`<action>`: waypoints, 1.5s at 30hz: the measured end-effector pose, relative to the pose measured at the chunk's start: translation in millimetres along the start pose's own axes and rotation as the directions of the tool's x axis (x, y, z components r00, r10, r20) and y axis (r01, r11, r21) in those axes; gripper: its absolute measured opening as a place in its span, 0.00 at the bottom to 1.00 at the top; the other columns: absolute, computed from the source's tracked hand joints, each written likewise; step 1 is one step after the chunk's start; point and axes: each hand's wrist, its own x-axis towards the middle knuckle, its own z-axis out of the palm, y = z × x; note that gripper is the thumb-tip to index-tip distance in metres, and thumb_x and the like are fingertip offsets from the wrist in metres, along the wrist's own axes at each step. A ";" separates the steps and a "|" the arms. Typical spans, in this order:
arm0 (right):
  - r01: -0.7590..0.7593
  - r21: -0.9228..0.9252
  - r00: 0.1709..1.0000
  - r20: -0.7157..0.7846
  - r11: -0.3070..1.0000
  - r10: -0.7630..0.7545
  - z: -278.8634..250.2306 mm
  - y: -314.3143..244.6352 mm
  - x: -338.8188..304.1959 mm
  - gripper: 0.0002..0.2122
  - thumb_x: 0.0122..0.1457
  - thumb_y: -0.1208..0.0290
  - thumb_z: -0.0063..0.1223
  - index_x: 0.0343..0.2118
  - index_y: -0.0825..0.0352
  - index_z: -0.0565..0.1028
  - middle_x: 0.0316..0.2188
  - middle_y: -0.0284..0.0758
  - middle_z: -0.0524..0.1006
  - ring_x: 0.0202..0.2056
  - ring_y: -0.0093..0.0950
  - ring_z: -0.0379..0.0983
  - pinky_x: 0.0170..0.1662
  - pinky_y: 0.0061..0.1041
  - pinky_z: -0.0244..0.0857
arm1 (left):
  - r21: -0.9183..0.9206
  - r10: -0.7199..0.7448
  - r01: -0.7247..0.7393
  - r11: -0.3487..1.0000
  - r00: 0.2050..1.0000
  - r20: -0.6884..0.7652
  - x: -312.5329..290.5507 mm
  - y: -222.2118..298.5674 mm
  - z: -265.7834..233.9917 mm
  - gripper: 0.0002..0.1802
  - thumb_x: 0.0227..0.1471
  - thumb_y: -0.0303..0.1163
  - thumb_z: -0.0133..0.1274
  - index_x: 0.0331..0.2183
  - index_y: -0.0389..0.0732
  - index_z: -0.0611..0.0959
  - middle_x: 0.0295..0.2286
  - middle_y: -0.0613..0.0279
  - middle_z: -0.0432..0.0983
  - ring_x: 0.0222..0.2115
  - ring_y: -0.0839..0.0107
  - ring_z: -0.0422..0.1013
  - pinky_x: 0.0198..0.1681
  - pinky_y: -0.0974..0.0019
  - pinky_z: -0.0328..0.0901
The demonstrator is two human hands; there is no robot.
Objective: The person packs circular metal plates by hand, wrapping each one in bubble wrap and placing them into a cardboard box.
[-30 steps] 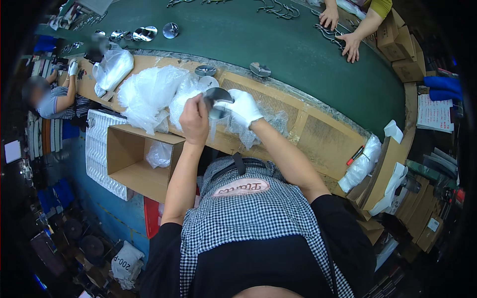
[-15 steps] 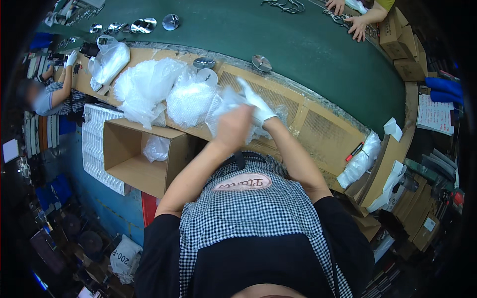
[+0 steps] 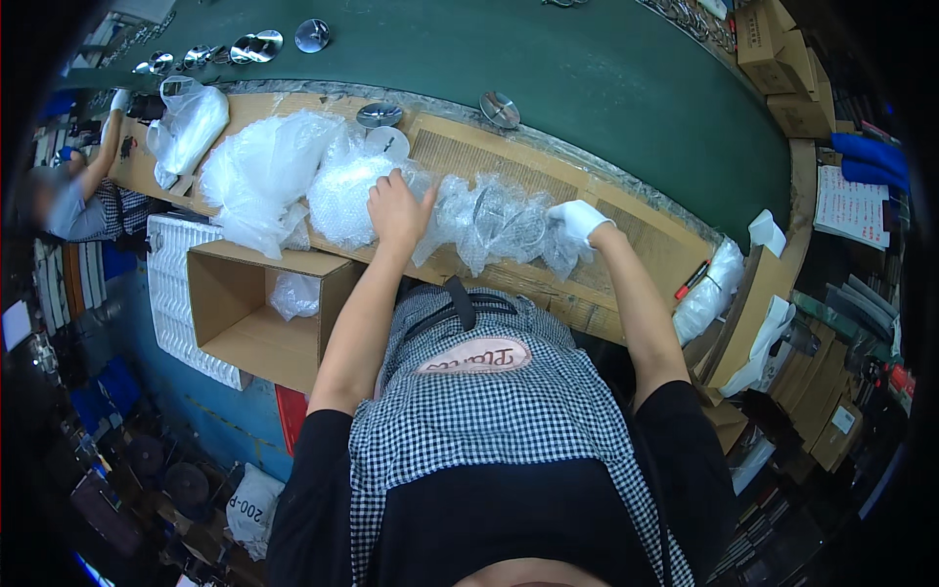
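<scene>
My bare left hand (image 3: 399, 211) is at the right edge of a pile of bubble wrap (image 3: 342, 196), its thumb apart from the fingers and nothing visibly gripped. To its right, a bubble wrap piece (image 3: 469, 220) lies loosely spread on the cardboard, with a ring-like outline showing through the plastic. My right hand (image 3: 581, 223), in a white glove, pinches the right end of that piece. Just beyond the left hand is a round pale disc (image 3: 387, 144). Two shiny round metal discs lie farther off: one dark (image 3: 380, 115), one brighter (image 3: 500, 110).
An open cardboard box (image 3: 264, 323) with a plastic bag inside stands at the left, beside white ribbed trays (image 3: 166, 293). A wrapped bundle (image 3: 712, 293) and a red marker (image 3: 692, 280) lie right. Several metal discs (image 3: 256, 46) line the green surface. Another person works at far left.
My hands have drawn apart, left hand leftward and right hand rightward, and the bubble wrap between them now lies spread out. The other person's hands at the top right have left the view.
</scene>
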 end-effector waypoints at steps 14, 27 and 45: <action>0.170 0.964 0.985 -0.169 0.203 -0.020 -23.1 -159.9 52.8 0.24 0.56 0.60 0.58 0.49 0.74 0.69 0.45 0.41 0.75 0.46 0.28 0.72 0.50 0.25 0.64 | -0.920 0.105 0.385 -0.065 0.920 0.378 18.3 5.2 -100.4 0.19 0.48 0.17 0.55 0.44 0.35 0.72 0.35 0.62 0.75 0.36 0.75 0.72 0.37 0.73 0.68; 0.373 0.131 0.724 -0.660 0.919 -0.199 -88.3 -84.3 121.4 0.12 0.56 0.68 0.48 0.42 0.59 0.76 0.46 0.38 0.74 0.47 0.38 0.70 0.53 0.35 0.63 | -0.864 0.110 0.413 0.288 0.882 0.458 39.6 -38.8 -120.5 0.05 0.47 0.21 0.58 0.26 0.36 0.77 0.23 0.65 0.75 0.23 0.78 0.69 0.28 0.75 0.64; 0.252 0.830 0.967 -0.237 0.497 -0.095 -58.4 -113.3 8.1 0.15 0.58 0.60 0.54 0.43 0.64 0.77 0.38 0.33 0.79 0.41 0.25 0.72 0.47 0.26 0.64 | -0.951 -0.073 0.171 0.258 0.985 0.158 4.7 20.0 -42.8 0.04 0.51 0.23 0.56 0.32 0.32 0.80 0.26 0.67 0.76 0.25 0.83 0.67 0.29 0.78 0.63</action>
